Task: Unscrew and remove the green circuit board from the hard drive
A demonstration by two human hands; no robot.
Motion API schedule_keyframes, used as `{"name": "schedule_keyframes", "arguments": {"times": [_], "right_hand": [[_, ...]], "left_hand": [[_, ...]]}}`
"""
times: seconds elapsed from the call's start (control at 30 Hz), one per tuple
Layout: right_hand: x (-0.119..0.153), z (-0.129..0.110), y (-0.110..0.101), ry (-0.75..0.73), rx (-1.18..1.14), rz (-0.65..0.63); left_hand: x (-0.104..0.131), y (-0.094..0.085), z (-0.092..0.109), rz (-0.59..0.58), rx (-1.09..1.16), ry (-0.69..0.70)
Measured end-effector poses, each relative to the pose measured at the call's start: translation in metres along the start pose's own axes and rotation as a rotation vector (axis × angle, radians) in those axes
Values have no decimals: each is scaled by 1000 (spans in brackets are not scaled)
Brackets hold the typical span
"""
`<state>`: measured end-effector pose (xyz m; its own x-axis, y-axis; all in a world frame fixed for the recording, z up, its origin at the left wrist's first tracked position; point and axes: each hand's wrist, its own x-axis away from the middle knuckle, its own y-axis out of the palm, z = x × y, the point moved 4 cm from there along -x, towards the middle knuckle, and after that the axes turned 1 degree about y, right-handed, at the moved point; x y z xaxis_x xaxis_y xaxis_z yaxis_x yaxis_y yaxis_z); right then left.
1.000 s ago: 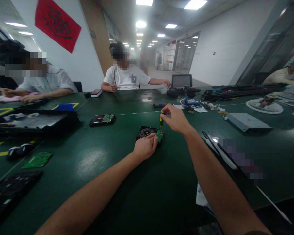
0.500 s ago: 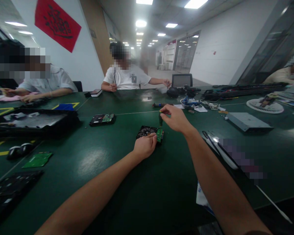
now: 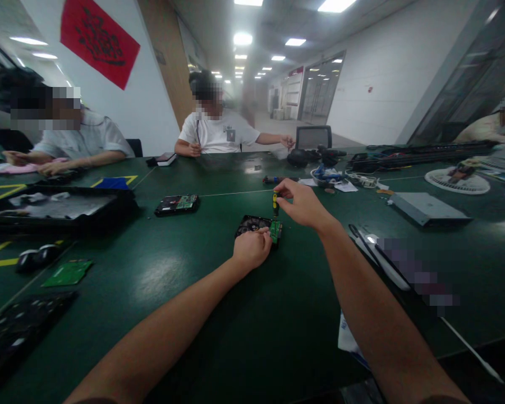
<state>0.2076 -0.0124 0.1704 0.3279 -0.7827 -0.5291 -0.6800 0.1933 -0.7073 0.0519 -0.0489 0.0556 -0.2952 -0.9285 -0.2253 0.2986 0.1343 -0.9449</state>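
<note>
A hard drive (image 3: 247,223) with a green circuit board (image 3: 275,229) at its right end lies on the dark green table. My left hand (image 3: 253,248) is closed on the drive's near side, its fingertips by the board's edge. Upright over the board stands a small screwdriver (image 3: 275,205) with a yellow and black handle. My right hand (image 3: 299,203) pinches the handle near its top. The screwdriver's tip meets the board area, but the screw itself is too small to make out.
Another hard drive (image 3: 177,205) lies farther left, near a black tray-like casing (image 3: 59,213). A loose green circuit board (image 3: 68,273) is at the left. To the right sit a grey metal box (image 3: 429,207) and a white fan grille (image 3: 457,181). A person (image 3: 219,132) sits opposite.
The screwdriver has turned in my right hand, so its yellow stripes now show. My left hand stays on the hard drive, with hardly any shift.
</note>
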Motion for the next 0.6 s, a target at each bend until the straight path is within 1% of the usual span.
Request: {"name": "schedule_keyframes", "arguments": {"times": [0.1, 0.2, 0.37, 0.47, 0.6], "right_hand": [[0, 1, -2, -27, 43, 25], [0, 2, -4, -27, 56, 53], [0, 1, -6, -20, 11, 12], [0, 1, -7, -27, 39, 36], [0, 4, -7, 53, 67, 107]], "left_hand": [[1, 0, -1, 1, 1, 5], [3, -1, 0, -4, 8, 42], [7, -4, 1, -5, 14, 94], [10, -3, 3, 0, 9, 160], [12, 0, 2, 1, -15, 175]]}}
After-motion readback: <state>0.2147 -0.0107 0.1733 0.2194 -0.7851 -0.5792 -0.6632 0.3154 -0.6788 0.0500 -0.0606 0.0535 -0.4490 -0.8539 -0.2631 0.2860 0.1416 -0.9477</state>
